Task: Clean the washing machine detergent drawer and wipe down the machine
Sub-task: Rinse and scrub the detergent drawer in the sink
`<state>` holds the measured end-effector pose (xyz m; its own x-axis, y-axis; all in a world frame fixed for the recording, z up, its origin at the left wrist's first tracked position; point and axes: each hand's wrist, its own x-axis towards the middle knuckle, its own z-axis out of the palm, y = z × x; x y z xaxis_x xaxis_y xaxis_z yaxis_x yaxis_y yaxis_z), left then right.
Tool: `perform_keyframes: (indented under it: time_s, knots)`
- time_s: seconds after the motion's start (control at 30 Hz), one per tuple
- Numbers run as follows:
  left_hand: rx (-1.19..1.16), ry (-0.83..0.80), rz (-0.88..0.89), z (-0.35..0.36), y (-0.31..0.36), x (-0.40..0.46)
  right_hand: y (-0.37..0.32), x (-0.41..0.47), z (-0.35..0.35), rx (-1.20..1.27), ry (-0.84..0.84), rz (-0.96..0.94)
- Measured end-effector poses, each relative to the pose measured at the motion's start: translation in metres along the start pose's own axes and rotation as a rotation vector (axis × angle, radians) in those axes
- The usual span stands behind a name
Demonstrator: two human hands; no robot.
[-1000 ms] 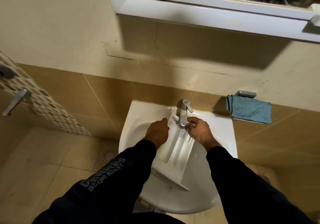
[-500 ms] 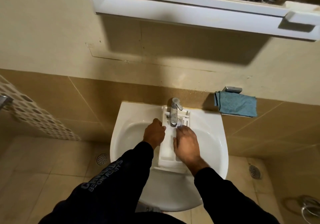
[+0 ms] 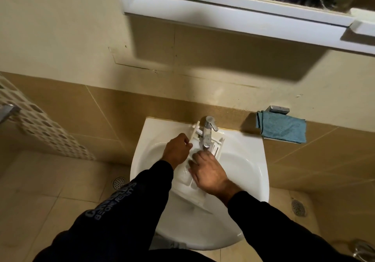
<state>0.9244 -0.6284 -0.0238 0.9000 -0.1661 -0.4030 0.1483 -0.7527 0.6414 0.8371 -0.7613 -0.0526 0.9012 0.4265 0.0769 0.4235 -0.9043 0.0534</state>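
Keep your left hand (image 3: 177,150) gripping the detergent drawer (image 3: 183,177) steady under the tap (image 3: 208,131) in the sink (image 3: 249,166), while your right hand (image 3: 209,173), fingers spread flat, rubs each compartment (corners too).

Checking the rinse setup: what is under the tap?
Under the tap lies the far end of the white drawer, resting in the sink. The right hand covers its middle compartments, the left hand its left edge.

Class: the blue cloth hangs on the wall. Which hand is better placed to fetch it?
Right hand: open on the drawer, on the blue cloth's side. Left hand grips the drawer.
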Motion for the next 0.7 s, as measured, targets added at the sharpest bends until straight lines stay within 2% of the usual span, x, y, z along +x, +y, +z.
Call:
perform_keyframes:
  time_s: [0.17, 0.3, 0.43, 0.53, 0.7]
  knots:
    - [-0.118, -0.066, 0.0, 0.007, 0.0, -0.001, -0.004, 0.007, -0.007, -0.095, -0.31, 0.003]
    - [-0.037, 0.014, -0.013, 0.011, -0.002, 0.0, -0.013, -0.014, -0.001, -0.092, -0.353, -0.001]
    - [-0.048, 0.015, -0.025, 0.014, -0.002, 0.0, -0.01, -0.036, 0.01, 0.038, -0.307, -0.141]
    - [-0.103, -0.024, -0.023, 0.018, 0.0, -0.001, 0.012, -0.024, 0.004, -0.017, -0.275, -0.059]
    - [-0.12, -0.042, 0.012, 0.017, 0.004, -0.006, 0.006, 0.007, -0.011, -0.208, -0.48, 0.101]
